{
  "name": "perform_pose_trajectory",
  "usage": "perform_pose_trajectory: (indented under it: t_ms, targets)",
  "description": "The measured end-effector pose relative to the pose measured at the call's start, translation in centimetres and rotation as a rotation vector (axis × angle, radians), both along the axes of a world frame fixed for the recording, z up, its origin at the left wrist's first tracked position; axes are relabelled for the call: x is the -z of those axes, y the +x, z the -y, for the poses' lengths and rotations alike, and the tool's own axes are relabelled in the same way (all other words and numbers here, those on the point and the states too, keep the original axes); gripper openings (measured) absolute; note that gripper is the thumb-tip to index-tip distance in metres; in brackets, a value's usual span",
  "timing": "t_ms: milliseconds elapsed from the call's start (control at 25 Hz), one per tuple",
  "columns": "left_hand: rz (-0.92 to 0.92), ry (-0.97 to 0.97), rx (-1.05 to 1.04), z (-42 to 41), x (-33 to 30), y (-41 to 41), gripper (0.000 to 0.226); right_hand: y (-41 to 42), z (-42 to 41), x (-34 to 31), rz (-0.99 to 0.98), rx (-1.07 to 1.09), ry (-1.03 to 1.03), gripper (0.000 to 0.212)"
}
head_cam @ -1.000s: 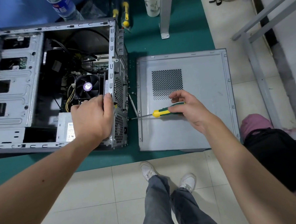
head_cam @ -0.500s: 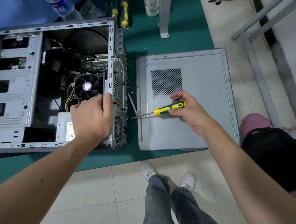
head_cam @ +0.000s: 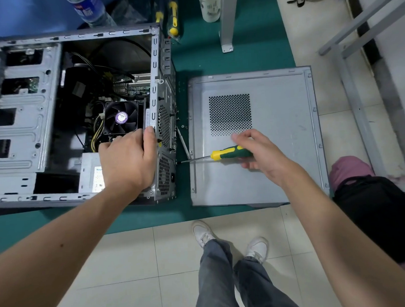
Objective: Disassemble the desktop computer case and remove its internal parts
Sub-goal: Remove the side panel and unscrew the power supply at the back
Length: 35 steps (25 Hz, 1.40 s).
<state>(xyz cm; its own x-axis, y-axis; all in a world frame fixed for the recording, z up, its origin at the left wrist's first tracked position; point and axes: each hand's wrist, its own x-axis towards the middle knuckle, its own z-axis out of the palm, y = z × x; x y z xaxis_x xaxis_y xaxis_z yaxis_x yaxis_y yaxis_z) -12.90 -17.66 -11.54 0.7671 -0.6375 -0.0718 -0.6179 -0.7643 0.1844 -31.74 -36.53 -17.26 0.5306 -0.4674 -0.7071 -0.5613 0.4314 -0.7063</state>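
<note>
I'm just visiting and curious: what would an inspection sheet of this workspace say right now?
Surface: green mat on a tiled floor.
Job's things: open computer case lying on its side, fan and power supply inside; removed side panel flat beside it.
Clutter: paper cup, water bottle, spare screwdrivers at the mat's far edge.
Hands: left hand grips the case's rear edge; right hand holds a screwdriver, tip at the rear panel.
Cables: yellow and black wires by the fan.
Surroundings: metal frame, dark bag, the person's shoes.
</note>
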Motion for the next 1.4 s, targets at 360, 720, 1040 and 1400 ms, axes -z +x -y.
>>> perform_pose_trajectory:
  t_ms: [360,720,1040,1400]
  targets:
    - [-0.009,0.019,-0.003,0.1,-0.2,0.0,0.053,-0.2,0.4,0.6,0.079,-0.017,-0.044,0.031]
    - [-0.001,0.003,0.002,0.0,-0.1,0.0,0.051,-0.2,0.2,0.7,0.118,0.052,0.01,0.033]
    - [0.001,-0.012,0.001,-0.1,0.1,0.1,0.052,-0.1,0.3,0.6,0.091,-0.003,-0.057,0.028]
    - [-0.02,-0.001,0.006,-0.1,0.1,0.1,0.053,-1.4,-0.8,1.4,0.011,-0.015,-0.088,0.005]
